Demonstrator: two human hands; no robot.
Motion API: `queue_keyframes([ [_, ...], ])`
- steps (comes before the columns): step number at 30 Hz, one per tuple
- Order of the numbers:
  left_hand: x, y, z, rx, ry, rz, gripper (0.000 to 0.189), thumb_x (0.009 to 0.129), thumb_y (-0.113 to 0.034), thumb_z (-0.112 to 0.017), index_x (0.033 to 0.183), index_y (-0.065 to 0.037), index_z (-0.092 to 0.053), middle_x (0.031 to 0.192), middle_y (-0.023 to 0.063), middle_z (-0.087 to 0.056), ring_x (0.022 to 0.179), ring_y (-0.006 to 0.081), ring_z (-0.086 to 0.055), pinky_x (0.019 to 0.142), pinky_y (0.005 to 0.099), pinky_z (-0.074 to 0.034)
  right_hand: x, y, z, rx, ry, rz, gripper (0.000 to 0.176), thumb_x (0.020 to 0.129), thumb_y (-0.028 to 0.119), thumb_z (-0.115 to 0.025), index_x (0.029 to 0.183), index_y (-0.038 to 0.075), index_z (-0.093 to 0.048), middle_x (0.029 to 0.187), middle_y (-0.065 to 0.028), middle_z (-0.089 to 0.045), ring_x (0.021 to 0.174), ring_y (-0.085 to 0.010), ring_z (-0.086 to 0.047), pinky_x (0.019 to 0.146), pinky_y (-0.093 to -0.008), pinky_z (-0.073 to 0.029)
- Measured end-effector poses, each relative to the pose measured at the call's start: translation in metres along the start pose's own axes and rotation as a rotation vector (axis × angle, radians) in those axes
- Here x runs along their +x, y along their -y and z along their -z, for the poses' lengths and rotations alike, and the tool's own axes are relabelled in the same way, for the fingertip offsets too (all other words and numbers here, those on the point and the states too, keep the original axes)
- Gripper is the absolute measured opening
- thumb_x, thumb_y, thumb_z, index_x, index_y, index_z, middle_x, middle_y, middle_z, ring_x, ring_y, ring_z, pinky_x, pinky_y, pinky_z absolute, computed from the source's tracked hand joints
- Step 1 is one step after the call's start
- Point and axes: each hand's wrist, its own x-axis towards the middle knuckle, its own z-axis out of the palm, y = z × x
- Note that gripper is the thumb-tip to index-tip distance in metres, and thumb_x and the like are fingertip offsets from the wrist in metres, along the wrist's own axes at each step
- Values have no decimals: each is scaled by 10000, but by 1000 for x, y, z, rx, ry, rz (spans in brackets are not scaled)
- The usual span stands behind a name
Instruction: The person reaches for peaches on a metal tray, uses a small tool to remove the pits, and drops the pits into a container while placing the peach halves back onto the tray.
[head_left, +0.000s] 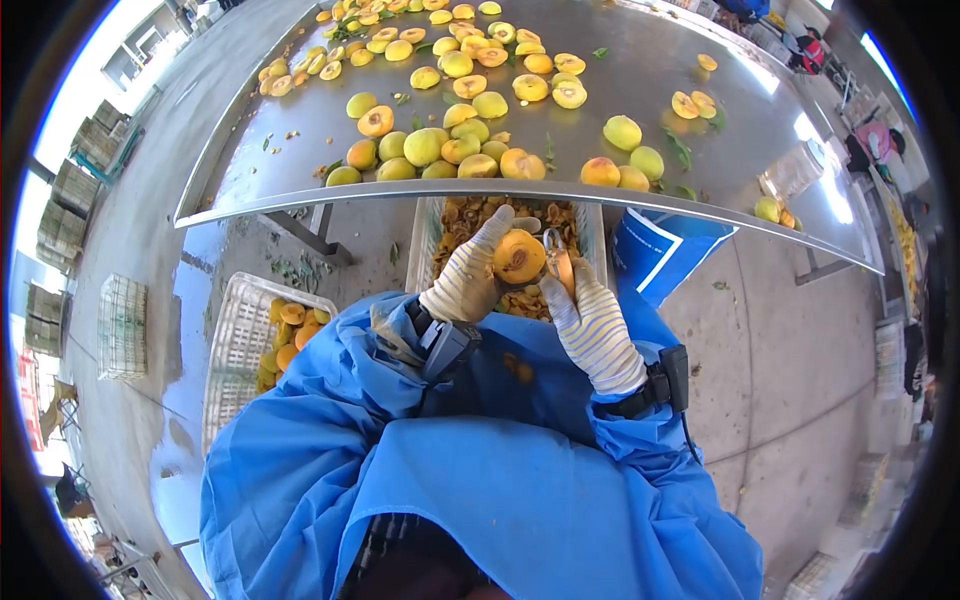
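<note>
Fruit half: I have the orange-yellow fruit half (519,257) just off the near edge of the counter (640,90), over the crate of scraps (424,250), its cut face up, brown at the centre.
Left hand: my gloved left hand (468,275) has the half pinched between thumb and fingers.
Right hand: my gloved right hand (600,335) is closed round a small tool (563,270) with a curved metal end, close beside the half; whether the metal touches the flesh I can't tell.
Hands: near each other, the fruit and tool between them.
What could go wrong: juice on the gloves could let the half twist out and drop into the scraps. Pushed too hard, the metal could skid off the flesh into my left fingers, or tear the half if it's soft.
Counter's near edge: round whole fruit (427,146) sits close to the rim; a knock from my sleeve could roll one off.
Farther on the counter: cut halves (529,88) and leaves (678,150).
Left of the counter's underside: a white crate (225,345) holding fruit.
Right, under the counter's edge: a blue container (650,250).
</note>
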Motion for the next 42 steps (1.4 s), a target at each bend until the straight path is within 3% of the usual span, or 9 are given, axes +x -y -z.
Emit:
queue_keyframes([
  [15,-7,7,12,302,123,-300,337,941,-254,-562,1155,3,-606,1136,164,-643,1042,268,-636,960,368,-502,-2,13,-12,-449,156,-22,352,953,344,-558,1020,4,-493,665,-248,-614,655,-437,-630,559,-511,-495],
  [17,-7,1,7,85,4,-87,303,935,-252,-564,1097,-5,-628,1100,155,-652,971,259,-647,916,364,-516,-5,12,-19,-364,153,-55,357,963,346,-542,1038,1,-490,696,-260,-620,679,-438,-634,575,-509,-494],
  [21,-7,10,2,133,9,-292,272,931,-252,-563,1044,-21,-651,1040,140,-662,910,227,-630,862,344,-514,-13,-5,-47,55,102,-103,394,985,358,-508,1106,-16,-486,737,-264,-620,708,-445,-628,604,-493,-492],
  [24,-15,13,-8,301,-22,-490,314,954,-286,-546,1084,-19,-648,1049,126,-660,957,204,-612,872,325,-500,-17,-6,-67,409,56,-5,456,991,418,-509,1181,4,-490,696,-92,-588,620,-304,-611,572,-409,-486],
  [27,-13,19,-3,271,-59,-493,365,971,-342,-552,1111,-18,-644,1083,119,-655,980,196,-611,888,327,-495,-10,14,-32,757,353,-458,412,979,422,-550,1180,64,-511,699,-3,-537,620,-153,-578,535,-300,-454],
  [31,-12,11,-11,289,5,-439,420,958,-404,-592,1121,-21,-647,1077,102,-665,949,179,-623,867,307,-505,1,14,-23,757,390,-543,359,969,452,-534,1029,99,-505,617,-7,-505,343,-110,-425,291,-270,-338],
  [36,-10,-8,-4,443,37,-223,542,910,-523,-608,1019,5,-661,966,124,-682,835,197,-664,761,323,-558,-1,3,-10,396,424,-229,368,977,430,-528,1055,71,-519,608,-9,-494,371,-113,-449,327,-256,-363],
  [38,-11,-13,-2,457,-20,-75,621,882,-612,-590,916,4,-665,861,145,-685,757,220,-684,668,328,-582,1,21,7,415,612,-475,399,980,449,-526,1114,72,-536,620,-1,-478,402,-112,-472,355,-258,-386],
  [42,-1,-13,5,488,-71,-10,648,883,-645,-558,942,-6,-648,913,144,-680,805,215,-684,673,322,-579,-11,15,-20,718,515,-672,406,970,497,-519,1049,98,-527,607,-3,-475,387,-110,-459,332,-260,-375],
])
